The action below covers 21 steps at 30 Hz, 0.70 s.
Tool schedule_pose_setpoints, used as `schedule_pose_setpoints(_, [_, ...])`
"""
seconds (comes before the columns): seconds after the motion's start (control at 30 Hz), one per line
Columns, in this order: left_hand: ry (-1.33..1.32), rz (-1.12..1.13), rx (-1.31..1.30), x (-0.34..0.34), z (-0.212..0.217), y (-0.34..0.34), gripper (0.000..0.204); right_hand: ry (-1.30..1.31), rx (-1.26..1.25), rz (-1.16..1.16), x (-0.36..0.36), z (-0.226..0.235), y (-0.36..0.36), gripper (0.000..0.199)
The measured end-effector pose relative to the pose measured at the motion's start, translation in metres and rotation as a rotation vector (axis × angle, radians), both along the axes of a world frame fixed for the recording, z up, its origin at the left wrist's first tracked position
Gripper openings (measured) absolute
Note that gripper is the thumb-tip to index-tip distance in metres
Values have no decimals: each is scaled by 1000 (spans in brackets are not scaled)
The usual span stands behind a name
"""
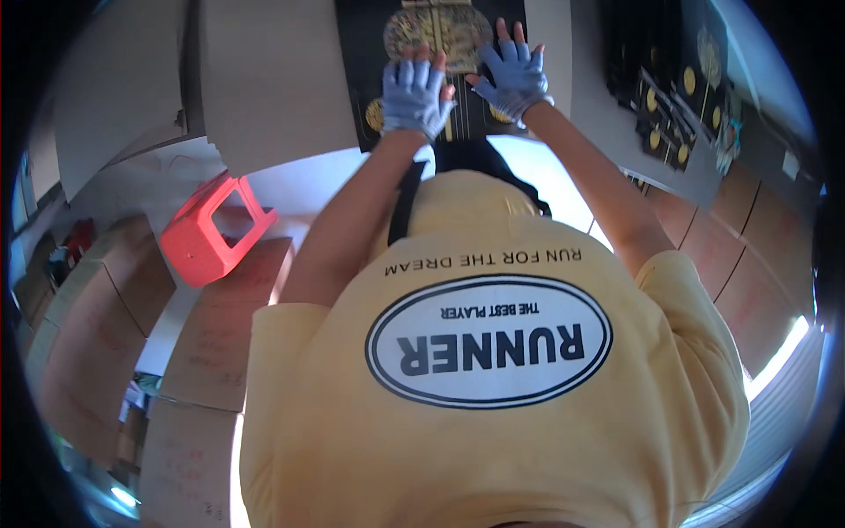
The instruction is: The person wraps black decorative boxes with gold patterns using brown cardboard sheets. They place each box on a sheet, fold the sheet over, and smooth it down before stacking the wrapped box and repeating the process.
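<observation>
A black sheet with a gold printed pattern lies on the work surface at the top of the view. My left hand, in a grey-blue glove with bare fingertips, rests flat on its left side, fingers stretched out. On the right part of the sheet lies my right hand, gloved the same way, fingers spread. Neither hand grasps anything. Under both palms, parts of the print are hidden.
Plain greyish board covers the surface left of the sheet. More black pieces with gold print lie in a pile at the right. A red plastic stool and cardboard boxes stand at the left; further boxes are at the right.
</observation>
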<state>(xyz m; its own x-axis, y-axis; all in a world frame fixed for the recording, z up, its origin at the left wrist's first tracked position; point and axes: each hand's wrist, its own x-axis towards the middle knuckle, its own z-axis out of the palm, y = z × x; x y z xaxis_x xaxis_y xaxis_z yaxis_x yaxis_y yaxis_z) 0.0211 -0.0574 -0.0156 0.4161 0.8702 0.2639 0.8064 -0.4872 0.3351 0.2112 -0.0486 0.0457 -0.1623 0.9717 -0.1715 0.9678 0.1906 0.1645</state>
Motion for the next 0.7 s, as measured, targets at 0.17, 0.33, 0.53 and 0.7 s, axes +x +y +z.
schedule_pose_setpoints(0.17, [67,-90,142,-13,-6,13,50,-175,-255,-61,-3,1,-15,98])
schedule_pose_setpoints(0.33, [-7,-141,150,-10,11,27,42,-22,-296,-91,-3,13,-14,95])
schedule_pose_setpoints(0.53, [4,-19,75,10,11,44,44,63,-281,-85,-1,13,-10,97])
schedule_pose_setpoints(0.7, [73,-38,-20,10,6,45,63,59,-328,-85,-2,15,-9,96])
